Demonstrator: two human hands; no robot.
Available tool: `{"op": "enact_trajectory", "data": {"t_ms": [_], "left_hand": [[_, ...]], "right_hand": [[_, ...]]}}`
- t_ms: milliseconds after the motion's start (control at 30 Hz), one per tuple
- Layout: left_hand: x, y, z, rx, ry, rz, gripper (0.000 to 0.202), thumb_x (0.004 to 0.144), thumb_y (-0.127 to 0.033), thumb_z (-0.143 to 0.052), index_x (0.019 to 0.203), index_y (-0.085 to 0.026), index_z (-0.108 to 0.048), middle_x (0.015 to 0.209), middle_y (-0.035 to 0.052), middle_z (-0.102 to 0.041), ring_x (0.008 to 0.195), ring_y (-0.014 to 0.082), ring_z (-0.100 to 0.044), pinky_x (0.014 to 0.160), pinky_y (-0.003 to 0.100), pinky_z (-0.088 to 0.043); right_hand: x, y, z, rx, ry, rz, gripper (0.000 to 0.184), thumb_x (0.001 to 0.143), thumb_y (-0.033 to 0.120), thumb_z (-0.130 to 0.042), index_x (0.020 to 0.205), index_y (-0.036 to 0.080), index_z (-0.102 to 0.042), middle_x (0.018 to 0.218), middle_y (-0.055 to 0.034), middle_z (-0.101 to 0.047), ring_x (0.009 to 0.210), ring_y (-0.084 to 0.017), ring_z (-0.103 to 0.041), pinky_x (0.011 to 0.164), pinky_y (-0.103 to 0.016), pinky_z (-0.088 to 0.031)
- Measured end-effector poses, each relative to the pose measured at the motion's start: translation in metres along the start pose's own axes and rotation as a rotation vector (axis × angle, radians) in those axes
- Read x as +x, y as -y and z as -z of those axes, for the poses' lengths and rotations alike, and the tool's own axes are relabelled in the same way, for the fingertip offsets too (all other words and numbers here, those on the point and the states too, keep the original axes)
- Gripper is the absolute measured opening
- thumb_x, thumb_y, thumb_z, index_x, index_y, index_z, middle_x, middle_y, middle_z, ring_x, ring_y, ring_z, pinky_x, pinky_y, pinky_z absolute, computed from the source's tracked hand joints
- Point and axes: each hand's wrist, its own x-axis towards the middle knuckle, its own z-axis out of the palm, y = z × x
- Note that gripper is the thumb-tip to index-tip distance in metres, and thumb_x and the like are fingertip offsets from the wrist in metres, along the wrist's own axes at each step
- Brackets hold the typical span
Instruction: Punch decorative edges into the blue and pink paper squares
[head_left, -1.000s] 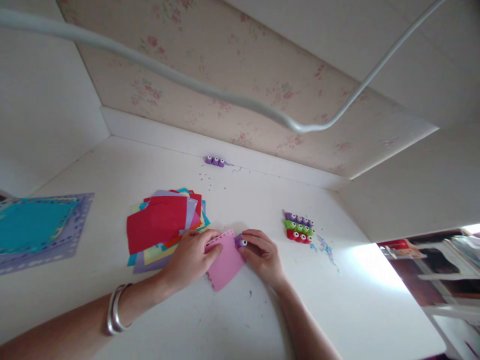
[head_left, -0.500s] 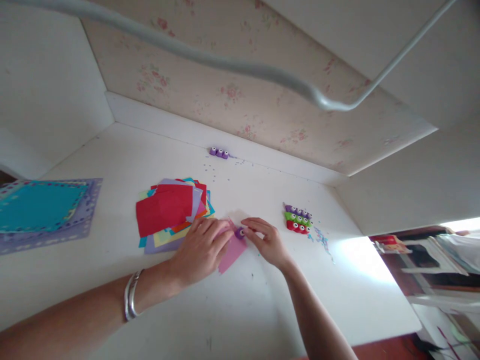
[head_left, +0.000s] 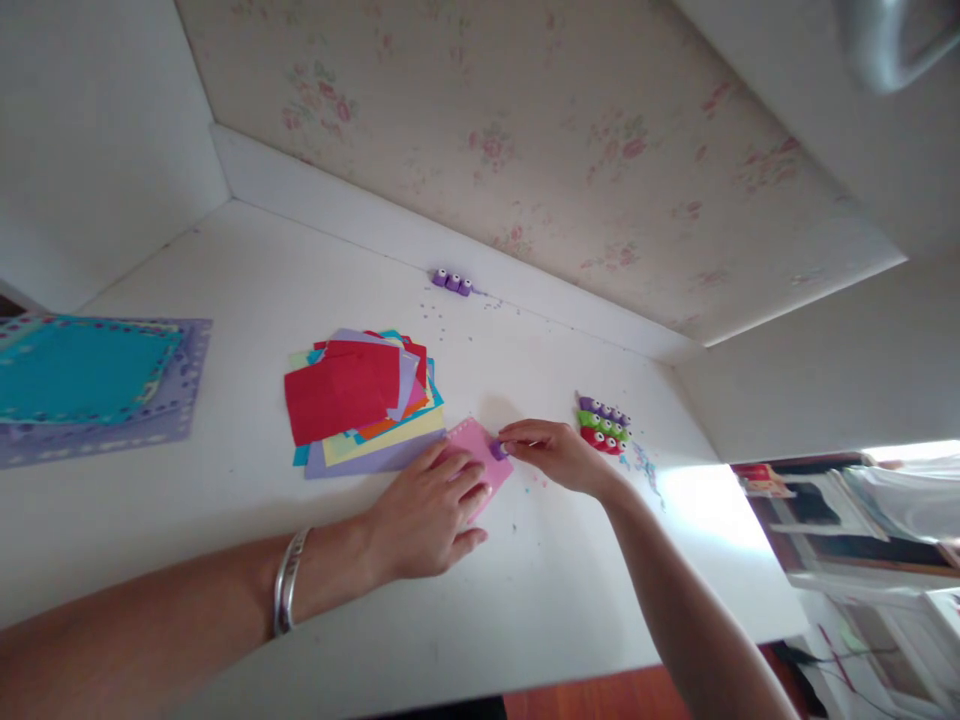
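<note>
A pink sheet of paper [head_left: 469, 436] lies on the white table, with small punched marks along its far edge. My left hand [head_left: 431, 510] rests flat on this sheet, fingers spread, a silver bangle at the wrist. At the sheet's right edge, my right hand [head_left: 551, 452] grips a small purple craft paper punch [head_left: 498, 450] between thumb and fingers. Fingers partly cover the punch. Just left of my left hand is a pile of coloured paper [head_left: 345, 390], red on top.
Rows of purple, green and red punches [head_left: 604, 424] stand to the right, beside scattered paper bits [head_left: 646, 470]. Three purple punches [head_left: 452, 282] sit near the back wall. Blue and lilac sheets with punched edges [head_left: 90, 370] lie far left.
My left hand has flattened and spread on the pink paper, uncovering more of it. My right hand still holds the purple punch at the paper's right edge. The camera view has shifted.
</note>
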Motion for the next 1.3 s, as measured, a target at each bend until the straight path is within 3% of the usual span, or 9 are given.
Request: {"op": "enact_trajectory", "data": {"t_ms": [467, 933, 1300], "left_hand": [[-0.001, 0.002, -0.005, 0.007, 0.019, -0.027, 0.044, 0.091, -0.046, -0.05, 0.123, -0.018, -0.059, 0.136, 0.0109, -0.054, 0.129, 0.0281, -0.043, 0.113, 0.044, -0.019], [-0.001, 0.007, -0.01, 0.015, 0.004, -0.077, 0.044, 0.091, -0.047, -0.05, 0.123, -0.018, -0.06, 0.135, 0.0092, -0.055, 0.128, 0.0265, -0.043, 0.113, 0.044, -0.02], [-0.001, 0.006, -0.008, 0.029, 0.005, -0.079, 0.044, 0.092, -0.048, -0.049, 0.123, -0.018, -0.059, 0.134, 0.0086, -0.055, 0.128, 0.0264, -0.043, 0.112, 0.043, -0.022]], "right_hand": [[0.011, 0.005, 0.004, -0.048, 0.062, 0.015, 0.018, 0.083, 0.026, -0.065, 0.097, 0.031, -0.076, 0.093, 0.001, -0.075, 0.082, -0.017, -0.071, 0.074, -0.03, -0.06], [0.018, 0.013, 0.01, -0.137, 0.144, -0.197, 0.017, 0.08, 0.031, -0.068, 0.095, 0.029, -0.076, 0.098, 0.0016, -0.075, 0.09, -0.017, -0.07, 0.086, -0.029, -0.053], [0.03, 0.017, 0.016, -0.2, 0.247, -0.325, 0.022, 0.077, 0.037, -0.07, 0.096, 0.027, -0.077, 0.087, -0.0004, -0.076, 0.081, -0.017, -0.068, 0.075, -0.026, -0.051]]}}
